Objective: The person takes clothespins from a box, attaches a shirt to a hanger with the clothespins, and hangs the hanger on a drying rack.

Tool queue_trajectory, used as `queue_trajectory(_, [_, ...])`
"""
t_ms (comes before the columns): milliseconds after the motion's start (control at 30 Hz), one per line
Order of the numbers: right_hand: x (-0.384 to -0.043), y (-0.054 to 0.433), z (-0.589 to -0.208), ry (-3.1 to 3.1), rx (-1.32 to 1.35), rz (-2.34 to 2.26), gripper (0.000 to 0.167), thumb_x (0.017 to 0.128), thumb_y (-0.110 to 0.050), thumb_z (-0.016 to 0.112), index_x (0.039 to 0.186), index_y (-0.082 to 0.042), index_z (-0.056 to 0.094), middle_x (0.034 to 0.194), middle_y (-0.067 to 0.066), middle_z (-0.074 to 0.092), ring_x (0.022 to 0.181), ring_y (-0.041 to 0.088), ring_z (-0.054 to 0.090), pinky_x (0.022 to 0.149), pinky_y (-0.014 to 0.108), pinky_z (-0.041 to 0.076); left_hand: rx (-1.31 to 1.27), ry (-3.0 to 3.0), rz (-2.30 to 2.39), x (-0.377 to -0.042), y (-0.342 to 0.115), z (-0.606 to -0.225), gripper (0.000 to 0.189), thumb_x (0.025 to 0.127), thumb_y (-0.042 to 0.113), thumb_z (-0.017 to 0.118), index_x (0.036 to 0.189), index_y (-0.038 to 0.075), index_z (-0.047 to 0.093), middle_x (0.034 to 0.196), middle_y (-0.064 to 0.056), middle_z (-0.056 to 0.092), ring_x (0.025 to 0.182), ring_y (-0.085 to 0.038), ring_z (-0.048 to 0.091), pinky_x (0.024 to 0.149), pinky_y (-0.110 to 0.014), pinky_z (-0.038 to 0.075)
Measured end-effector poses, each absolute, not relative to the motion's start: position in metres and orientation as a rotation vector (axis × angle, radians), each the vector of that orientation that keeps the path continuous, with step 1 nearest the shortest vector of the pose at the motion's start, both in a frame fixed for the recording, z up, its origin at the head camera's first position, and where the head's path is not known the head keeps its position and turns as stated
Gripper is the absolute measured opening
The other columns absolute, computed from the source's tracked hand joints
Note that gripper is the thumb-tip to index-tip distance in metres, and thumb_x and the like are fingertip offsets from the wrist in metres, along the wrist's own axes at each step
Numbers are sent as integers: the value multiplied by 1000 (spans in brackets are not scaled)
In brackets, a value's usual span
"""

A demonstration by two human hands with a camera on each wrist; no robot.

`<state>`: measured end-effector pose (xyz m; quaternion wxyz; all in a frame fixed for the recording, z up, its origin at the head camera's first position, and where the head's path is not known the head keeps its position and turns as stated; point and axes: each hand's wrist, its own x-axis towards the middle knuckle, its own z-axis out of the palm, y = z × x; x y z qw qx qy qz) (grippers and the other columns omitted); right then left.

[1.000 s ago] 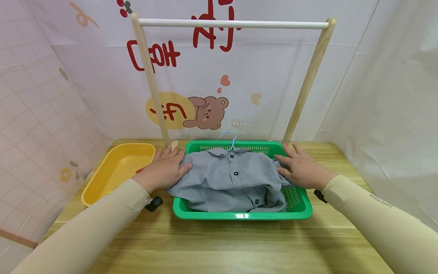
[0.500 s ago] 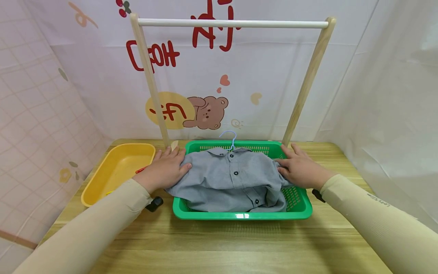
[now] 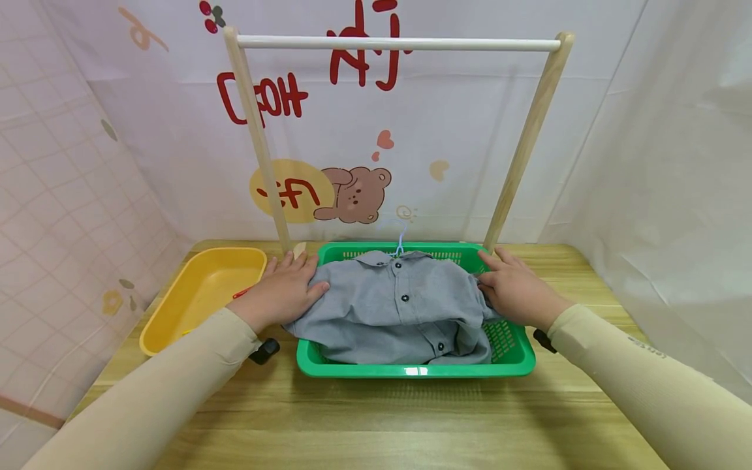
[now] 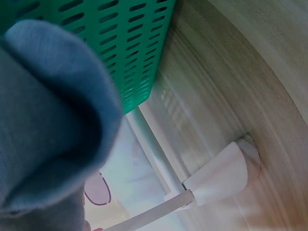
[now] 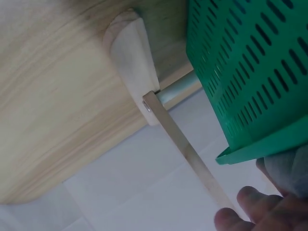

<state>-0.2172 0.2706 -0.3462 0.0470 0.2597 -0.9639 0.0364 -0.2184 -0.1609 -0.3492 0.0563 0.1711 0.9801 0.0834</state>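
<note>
A grey buttoned shirt (image 3: 376, 294) lies bunched in a green plastic basket (image 3: 411, 371), its collar toward the back. The light-blue hook of a hanger (image 3: 401, 238) rises from the collar. My left hand (image 3: 284, 290) rests on the sleeve at the basket's left side, fingers straight and thumb on the cloth. In the left wrist view the open end of that sleeve (image 4: 57, 96) hangs beside the basket wall. At the right rim, my right hand (image 3: 523, 290) pinches the other sleeve; its outer fingers point away, and the thumb is mostly hidden.
Behind the basket stands a wooden rack with a white rail (image 3: 399, 44). A yellow tray (image 3: 202, 287) sits at the left, a red item (image 3: 241, 293) at its edge partly behind my left hand. Everything stands on a wooden table (image 3: 376, 424) before a printed wall cloth.
The right hand has moved slightly left, its fingers drawing in on the sleeve. The hanger hook has risen a little and turned. My left hand stays in place.
</note>
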Motion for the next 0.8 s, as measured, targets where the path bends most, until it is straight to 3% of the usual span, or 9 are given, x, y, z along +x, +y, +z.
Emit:
queue_trajectory(200, [-215, 272, -346, -2905, 748, 182, 18, 103, -8, 61, 105, -2, 78, 156, 33, 48, 146, 63, 37, 118, 71, 34, 556, 3013, 256, -218, -164, -347, 76, 110, 50, 44, 164, -2, 29, 170, -29, 26, 157, -57, 18, 126, -73, 11])
queue_trajectory(367, [-215, 277, -349, -2846, 736, 250, 18, 103, -5, 62, 87, -5, 71, 155, 32, 49, 145, 61, 40, 119, 69, 34, 549, 3030, 256, -219, -166, -346, 76, 110, 49, 45, 165, -1, 28, 171, -28, 24, 158, -56, 18, 127, -72, 10])
queue_trajectory(633, [-214, 280, -352, -2761, 770, 338, 12, 101, 0, 62, 92, -3, 70, 151, 31, 55, 145, 58, 43, 120, 67, 36, 517, 3034, 266, -221, -166, -343, 77, 110, 49, 46, 165, -2, 26, 171, -28, 25, 159, -55, 17, 128, -71, 9])
queue_trajectory(800, [-214, 279, -352, -2699, 782, 386, 16, 101, 3, 61, 86, -4, 63, 148, 31, 57, 143, 57, 45, 117, 67, 39, 502, 3049, 292, -222, -165, -341, 75, 111, 47, 45, 165, -2, 27, 170, -29, 26, 159, -54, 16, 128, -70, 9])
